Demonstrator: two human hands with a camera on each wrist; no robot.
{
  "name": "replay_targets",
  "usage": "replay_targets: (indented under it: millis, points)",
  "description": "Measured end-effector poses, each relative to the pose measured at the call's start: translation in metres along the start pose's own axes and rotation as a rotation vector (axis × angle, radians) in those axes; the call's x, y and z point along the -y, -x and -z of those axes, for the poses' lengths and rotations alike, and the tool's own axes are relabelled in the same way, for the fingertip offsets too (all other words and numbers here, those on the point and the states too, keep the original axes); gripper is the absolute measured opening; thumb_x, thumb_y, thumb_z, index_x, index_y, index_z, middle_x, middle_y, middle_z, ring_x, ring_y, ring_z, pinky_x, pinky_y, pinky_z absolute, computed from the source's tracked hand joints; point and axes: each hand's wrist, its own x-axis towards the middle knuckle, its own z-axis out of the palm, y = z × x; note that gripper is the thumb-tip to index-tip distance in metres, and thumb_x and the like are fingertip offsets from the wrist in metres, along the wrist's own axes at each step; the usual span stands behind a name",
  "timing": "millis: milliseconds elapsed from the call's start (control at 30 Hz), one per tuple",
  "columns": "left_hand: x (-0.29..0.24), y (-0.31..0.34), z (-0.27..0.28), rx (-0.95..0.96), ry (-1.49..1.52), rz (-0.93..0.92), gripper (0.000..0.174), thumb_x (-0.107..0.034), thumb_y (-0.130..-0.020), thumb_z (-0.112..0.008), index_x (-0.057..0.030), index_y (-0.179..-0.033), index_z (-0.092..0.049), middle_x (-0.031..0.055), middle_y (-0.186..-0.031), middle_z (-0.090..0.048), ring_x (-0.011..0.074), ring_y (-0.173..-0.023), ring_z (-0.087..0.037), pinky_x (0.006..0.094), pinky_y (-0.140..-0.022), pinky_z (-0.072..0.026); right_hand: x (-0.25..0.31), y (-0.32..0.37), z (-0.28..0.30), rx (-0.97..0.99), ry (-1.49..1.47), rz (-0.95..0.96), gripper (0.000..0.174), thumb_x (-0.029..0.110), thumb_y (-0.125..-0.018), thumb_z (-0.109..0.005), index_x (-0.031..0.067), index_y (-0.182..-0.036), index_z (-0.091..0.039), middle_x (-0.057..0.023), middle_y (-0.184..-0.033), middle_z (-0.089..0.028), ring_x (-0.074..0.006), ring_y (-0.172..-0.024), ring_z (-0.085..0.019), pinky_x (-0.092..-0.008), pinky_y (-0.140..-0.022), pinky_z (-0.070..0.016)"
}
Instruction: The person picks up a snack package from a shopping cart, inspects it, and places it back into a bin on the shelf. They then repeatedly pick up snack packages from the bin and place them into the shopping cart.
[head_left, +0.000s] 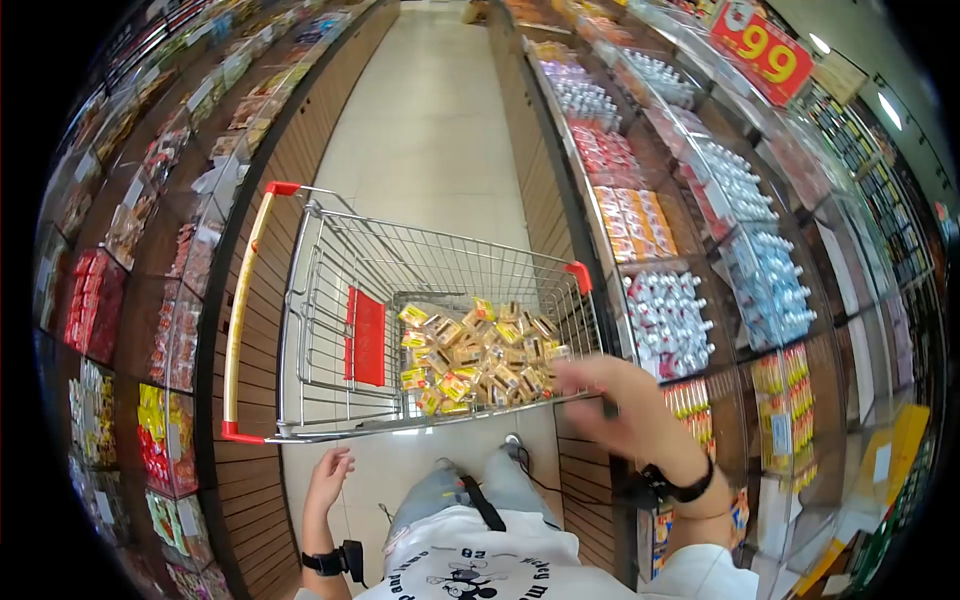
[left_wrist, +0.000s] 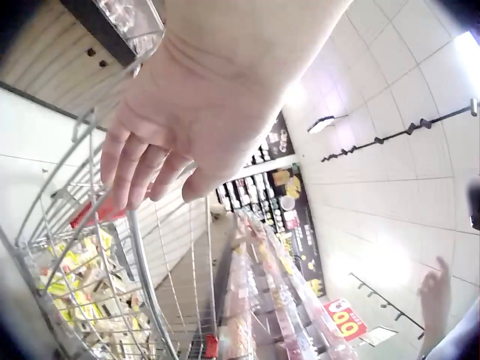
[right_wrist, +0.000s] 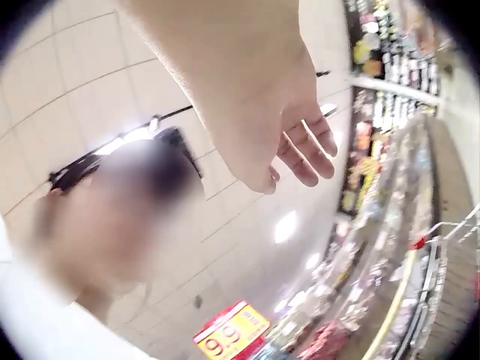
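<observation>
A wire shopping cart (head_left: 440, 424) stands crosswise before the person, its yellow handle (head_left: 246, 310) to the left. Many small yellow-and-tan packets (head_left: 480, 355) lie heaped on its floor, beyond a red panel (head_left: 366, 338). Just off the near rim, the left hand (head_left: 328, 482) hangs with loosely bent fingers and holds nothing; its bare palm (left_wrist: 195, 112) shows in the left wrist view. The right hand (head_left: 622, 405), blurred by motion, is by the cart's near right corner. In the right wrist view that hand (right_wrist: 274, 131) has relaxed fingers with nothing in them.
Sweet bins (head_left: 170, 330) line the left side. On the right, divided shelves hold bottles (head_left: 665, 315) and orange packs (head_left: 635, 222), with a red price sign (head_left: 762, 50) above. A tiled aisle (head_left: 430, 120) runs ahead between wooden bases.
</observation>
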Motion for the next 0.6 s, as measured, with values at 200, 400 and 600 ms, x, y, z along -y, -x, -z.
replay_targets:
  millis: [200, 400, 600]
  points:
    - [-0.013, -0.018, -0.02, -0.004, -0.019, 0.079, 0.023, -0.012, -0.08, -0.046, 0.0005, -0.099, -0.046, 0.0107, -0.084, -0.056, 0.015, -0.073, -0.055, 0.0244, -0.064, -0.0432, -0.294, 0.032, -0.079, 0.066, 0.247, -0.627, 0.036, 0.018, -0.071, -0.055, -0.0007, -0.099, -0.044, -0.0148, -0.074, -0.053, -0.0247, -0.065, -0.053, -0.0316, -0.058, -0.0426]
    - [-0.048, -0.07, -0.059, 0.03, -0.075, 0.157, 0.02, -0.011, -0.079, -0.047, 0.0008, -0.095, -0.048, 0.0092, -0.08, -0.057, 0.0124, -0.071, -0.055, 0.023, -0.064, -0.0432, -0.463, 0.081, -0.143, 0.167, 0.301, -0.864, 0.042, 0.022, -0.071, -0.052, -0.0027, -0.103, -0.04, -0.0209, -0.094, -0.049, -0.0311, -0.083, -0.05, -0.0365, -0.069, -0.0422]
    - [-0.073, -0.116, -0.061, 0.184, -0.25, 0.206, 0.03, -0.024, -0.084, -0.04, -0.0065, -0.107, -0.044, 0.0092, -0.096, -0.052, 0.0146, -0.083, -0.05, 0.026, -0.069, -0.0417, -0.572, 0.109, -0.204, 0.428, 0.552, -1.084, 0.03, 0.029, -0.079, -0.041, 0.005, -0.097, -0.045, -0.013, -0.073, -0.052, -0.0224, -0.062, -0.049, -0.034, -0.055, -0.0406]
